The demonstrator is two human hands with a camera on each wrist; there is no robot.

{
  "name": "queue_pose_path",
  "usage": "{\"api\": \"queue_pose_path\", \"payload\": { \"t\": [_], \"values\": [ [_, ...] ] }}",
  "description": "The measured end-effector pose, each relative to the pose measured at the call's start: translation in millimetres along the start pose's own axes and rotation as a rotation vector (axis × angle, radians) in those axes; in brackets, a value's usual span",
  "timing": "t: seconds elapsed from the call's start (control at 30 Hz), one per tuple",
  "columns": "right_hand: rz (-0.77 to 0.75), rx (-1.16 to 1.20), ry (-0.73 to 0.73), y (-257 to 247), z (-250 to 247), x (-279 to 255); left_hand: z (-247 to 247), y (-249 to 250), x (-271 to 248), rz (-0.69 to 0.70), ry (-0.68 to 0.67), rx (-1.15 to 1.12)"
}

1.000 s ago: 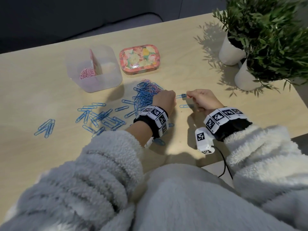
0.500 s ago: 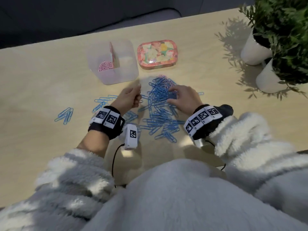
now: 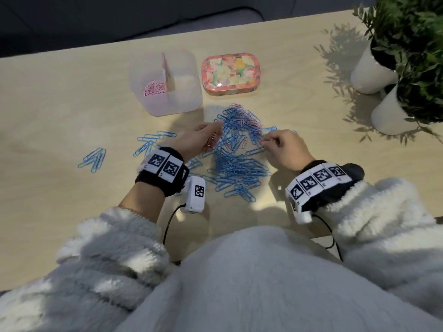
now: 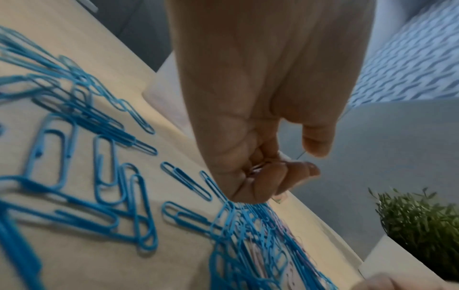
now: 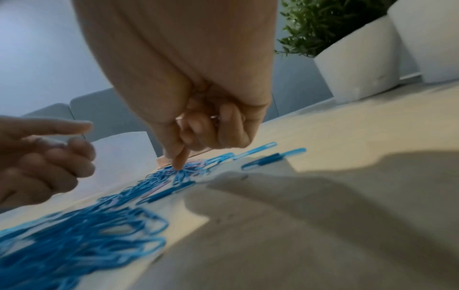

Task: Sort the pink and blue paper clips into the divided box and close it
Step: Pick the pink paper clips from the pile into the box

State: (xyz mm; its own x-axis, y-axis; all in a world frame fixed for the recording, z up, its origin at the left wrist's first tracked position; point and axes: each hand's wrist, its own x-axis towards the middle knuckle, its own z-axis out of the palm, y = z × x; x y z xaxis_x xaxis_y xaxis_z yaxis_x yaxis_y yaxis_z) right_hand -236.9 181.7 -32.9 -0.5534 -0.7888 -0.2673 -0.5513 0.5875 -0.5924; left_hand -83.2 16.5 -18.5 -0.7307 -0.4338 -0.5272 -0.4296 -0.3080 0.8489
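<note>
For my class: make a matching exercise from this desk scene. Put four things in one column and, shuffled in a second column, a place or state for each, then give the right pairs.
Things
1. pink paper clips
2. floral lid
3. left hand
4. white plant pots

Places or states
A. at the table's far right
B. curled round a few clips
C. in the divided box's left compartment
D. lying on the table right of the box

Pairs: 1-C, 2-D, 3-B, 4-A

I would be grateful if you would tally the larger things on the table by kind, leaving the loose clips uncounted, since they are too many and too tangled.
Divided box: 1
Floral lid: 1
White plant pots: 2
Hands at the clip pile, left hand and right hand: 2
Total: 6
</note>
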Motion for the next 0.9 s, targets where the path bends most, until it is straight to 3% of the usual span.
{"api": "queue_pose_path", "payload": {
  "t": [0.1, 0.23, 0.47, 0.67, 0.9],
  "values": [
    [-0.025, -0.079, 0.000, -12.1, 1.8, 11.2, 7.9, 2.1, 3.4, 0.010, 0.000, 0.050],
    [-0.132, -0.233, -0.039, -31.6, 8.5, 20.6, 12.2, -3.2, 7.8, 0.100, 0.028, 0.288],
    [-0.117, -0.372, -0.158, -20.2, 10.5, 18.2, 0.4, -9.0, 4.4, -0.001, -0.002, -0.047],
    [-0.072, -0.202, -0.280, -12.0, 8.5, 18.9, -2.7, -14.5, 6.3, 0.014, 0.042, 0.150],
    [0.218, 0.691, -0.252, -29.0, 5.4, 26.0, -2.5, -13.5, 3.2, -0.094, 0.046, -0.078]
  ]
}}
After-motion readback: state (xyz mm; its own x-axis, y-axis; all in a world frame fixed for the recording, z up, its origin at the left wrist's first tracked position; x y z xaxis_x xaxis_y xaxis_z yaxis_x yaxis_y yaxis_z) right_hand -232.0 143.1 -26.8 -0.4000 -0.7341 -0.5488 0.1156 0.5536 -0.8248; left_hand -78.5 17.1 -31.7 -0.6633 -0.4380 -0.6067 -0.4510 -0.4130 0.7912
